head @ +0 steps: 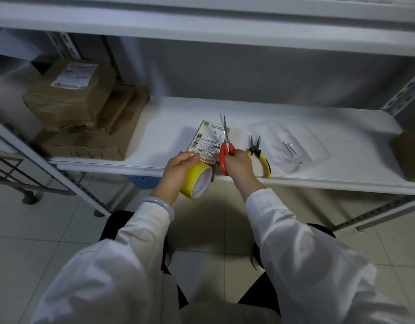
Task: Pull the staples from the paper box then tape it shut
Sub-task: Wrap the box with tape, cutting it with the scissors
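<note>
White sleeves point(307, 265) reach toward a white shelf point(173, 127), with brown parcels point(71, 99) stacked at its left end and a clear tray point(295, 134) toward its right. Near the middle of the shelf's front edge lies the labelled paper box point(207, 136). Just off that edge the left hand point(178, 169) grasps a yellow tape roll point(197, 181), apparently with a strip drawn to the box. The right hand point(239, 163) grips red-handled scissors point(223, 160), blades over the box. Yellow-handled pliers point(260, 155) lie between box and tray, which holds loose staples point(288, 147).

Left hand point(178, 170) gripping tape roll point(197, 182), right hand point(239, 166) holding scissors point(226, 148), box point(207, 137) behind
</note>
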A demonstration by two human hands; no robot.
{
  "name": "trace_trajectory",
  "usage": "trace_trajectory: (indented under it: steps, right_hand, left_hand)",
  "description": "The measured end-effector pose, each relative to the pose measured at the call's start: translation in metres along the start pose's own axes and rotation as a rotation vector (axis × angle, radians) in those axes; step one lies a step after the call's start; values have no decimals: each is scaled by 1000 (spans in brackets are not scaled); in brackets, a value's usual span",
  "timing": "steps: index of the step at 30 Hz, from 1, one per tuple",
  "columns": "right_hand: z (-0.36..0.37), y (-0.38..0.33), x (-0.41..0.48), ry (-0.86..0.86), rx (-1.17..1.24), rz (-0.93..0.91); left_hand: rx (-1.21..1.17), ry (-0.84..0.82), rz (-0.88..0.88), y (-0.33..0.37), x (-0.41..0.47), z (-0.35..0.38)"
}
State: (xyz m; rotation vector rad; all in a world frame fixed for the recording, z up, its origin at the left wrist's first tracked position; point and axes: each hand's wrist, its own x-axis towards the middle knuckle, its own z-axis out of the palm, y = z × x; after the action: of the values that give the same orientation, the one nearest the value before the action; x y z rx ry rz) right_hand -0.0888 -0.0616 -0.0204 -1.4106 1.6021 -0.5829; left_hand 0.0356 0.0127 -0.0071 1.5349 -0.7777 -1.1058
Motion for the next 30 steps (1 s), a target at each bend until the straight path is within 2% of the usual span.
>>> trace_trajectory:
  steps: [3, 8, 12, 16, 20, 25, 30]
  right_hand:
    - [2, 0, 3, 9, 47, 38]
    - [8, -2, 1, -22, 96, 29]
    - [-11, -10, 11, 221, 167, -77]
    - [-19, -27, 33, 98, 263, -91]
    - [-11, -32, 43, -21, 174, -76]
    - [-16, -19, 36, 171, 27, -69]
    - [-17, -3, 17, 215, 4, -64]
  left_hand:
    - [43, 52, 29, -12, -8, 6]
    - [104, -13, 29, -29, -27, 20]
    - [92, -15, 52, -24, -24, 17]
    - [123, -62, 81, -27, -32, 24]
    - [116, -126, 96, -34, -29, 30]
    - [58, 7, 75, -29, -10, 21]
    - [47, 47, 34, -9, 9, 11]
